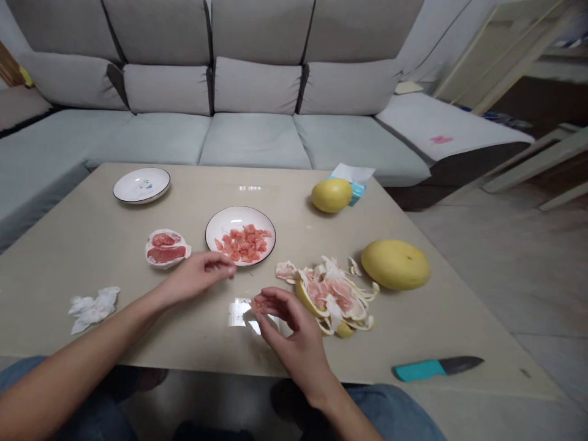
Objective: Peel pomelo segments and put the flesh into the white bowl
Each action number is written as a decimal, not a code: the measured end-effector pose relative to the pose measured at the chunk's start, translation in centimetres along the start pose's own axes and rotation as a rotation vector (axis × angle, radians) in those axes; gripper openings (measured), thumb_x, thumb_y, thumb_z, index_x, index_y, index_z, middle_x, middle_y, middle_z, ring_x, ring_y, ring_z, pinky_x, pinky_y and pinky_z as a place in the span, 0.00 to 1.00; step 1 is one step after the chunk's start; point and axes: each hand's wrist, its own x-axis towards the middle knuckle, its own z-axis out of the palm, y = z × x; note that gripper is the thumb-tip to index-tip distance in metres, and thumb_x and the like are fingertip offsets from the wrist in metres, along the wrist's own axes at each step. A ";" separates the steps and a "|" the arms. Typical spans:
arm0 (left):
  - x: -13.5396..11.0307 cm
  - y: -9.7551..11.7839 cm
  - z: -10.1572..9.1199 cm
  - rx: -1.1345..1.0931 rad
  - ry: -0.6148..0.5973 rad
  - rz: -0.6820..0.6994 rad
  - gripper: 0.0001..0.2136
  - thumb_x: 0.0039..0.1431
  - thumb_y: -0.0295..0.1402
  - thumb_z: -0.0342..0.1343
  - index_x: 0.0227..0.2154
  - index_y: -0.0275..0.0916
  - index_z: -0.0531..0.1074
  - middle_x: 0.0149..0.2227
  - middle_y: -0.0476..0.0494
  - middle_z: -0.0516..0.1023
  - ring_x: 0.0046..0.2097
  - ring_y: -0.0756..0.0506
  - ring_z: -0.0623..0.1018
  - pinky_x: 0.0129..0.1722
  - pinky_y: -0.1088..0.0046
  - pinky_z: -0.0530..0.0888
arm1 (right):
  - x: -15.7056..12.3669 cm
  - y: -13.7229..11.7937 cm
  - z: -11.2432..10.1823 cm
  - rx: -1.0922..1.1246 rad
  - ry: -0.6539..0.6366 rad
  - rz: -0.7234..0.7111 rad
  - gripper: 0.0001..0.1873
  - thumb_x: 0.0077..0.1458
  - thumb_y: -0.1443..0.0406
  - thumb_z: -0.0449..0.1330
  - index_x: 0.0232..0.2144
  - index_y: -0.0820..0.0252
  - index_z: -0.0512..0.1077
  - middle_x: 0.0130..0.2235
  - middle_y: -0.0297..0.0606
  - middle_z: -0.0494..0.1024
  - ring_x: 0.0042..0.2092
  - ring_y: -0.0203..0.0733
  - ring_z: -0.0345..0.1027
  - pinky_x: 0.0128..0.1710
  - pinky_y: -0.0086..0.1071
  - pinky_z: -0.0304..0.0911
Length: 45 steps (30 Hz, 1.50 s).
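My right hand [298, 331] pinches a small pink piece of pomelo flesh [257, 305] between thumb and fingertips, above the table's near half. My left hand [202, 274] hangs at the front edge of a dark-rimmed white plate [218, 219], its fingers loosely bent and apart, with nothing visible in them. Several chunks of pomelo flesh [245, 242] lie on that plate. Left of it sits a partly peeled pomelo section [166, 248], red flesh showing between white membranes. Beside my right hand is a heap of pomelo peel and membranes [337, 294].
A whole pomelo [395, 264] rests at the right; another yellow pomelo [331, 195] stands before a blue tissue pack [358, 190]. A knife [436, 368] with a turquoise handle lies near the front right edge. Crumpled tissue [94, 309] and a second plate [141, 185] are at the left.
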 end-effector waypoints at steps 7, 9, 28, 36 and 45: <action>-4.1 -0.5 3.1 -0.490 -0.370 -0.223 0.15 0.53 0.43 0.61 0.40 0.40 0.75 0.33 0.47 0.77 0.21 0.56 0.59 0.17 0.82 0.54 | -0.5 -0.5 0.1 -0.185 -0.099 -0.196 0.16 0.55 0.70 0.61 0.46 0.52 0.68 0.42 0.39 0.77 0.42 0.44 0.73 0.43 0.39 0.71; -4.4 -0.6 3.4 -0.552 -0.333 -0.220 0.14 0.52 0.41 0.63 0.38 0.39 0.76 0.33 0.48 0.76 0.22 0.57 0.59 0.17 0.82 0.53 | -0.4 -0.7 0.1 -0.182 -0.131 -0.218 0.16 0.55 0.71 0.61 0.45 0.51 0.68 0.41 0.38 0.77 0.42 0.43 0.72 0.43 0.38 0.70; -4.9 -1.4 6.3 -0.324 0.105 0.002 0.10 0.53 0.38 0.61 0.37 0.40 0.76 0.25 0.51 0.71 0.26 0.51 0.67 0.26 0.75 0.63 | 0.2 -1.2 0.4 0.029 -0.101 -0.031 0.04 0.55 0.67 0.61 0.35 0.55 0.75 0.36 0.38 0.76 0.36 0.39 0.72 0.33 0.30 0.71; -4.3 -1.4 5.4 -0.427 -0.074 -0.072 0.10 0.52 0.38 0.62 0.34 0.38 0.75 0.32 0.45 0.79 0.35 0.46 0.77 0.35 0.73 0.71 | 0.4 -0.8 0.5 0.196 -0.179 0.181 0.05 0.53 0.63 0.61 0.31 0.58 0.74 0.30 0.35 0.76 0.30 0.37 0.71 0.30 0.28 0.68; 1.4 -0.6 -0.8 0.196 0.188 0.186 0.10 0.58 0.38 0.52 0.36 0.40 0.75 0.38 0.45 0.81 0.39 0.45 0.78 0.39 0.72 0.71 | 7.5 0.7 0.2 -0.293 -0.134 -0.090 0.07 0.56 0.65 0.57 0.35 0.58 0.74 0.35 0.38 0.78 0.35 0.39 0.72 0.35 0.31 0.68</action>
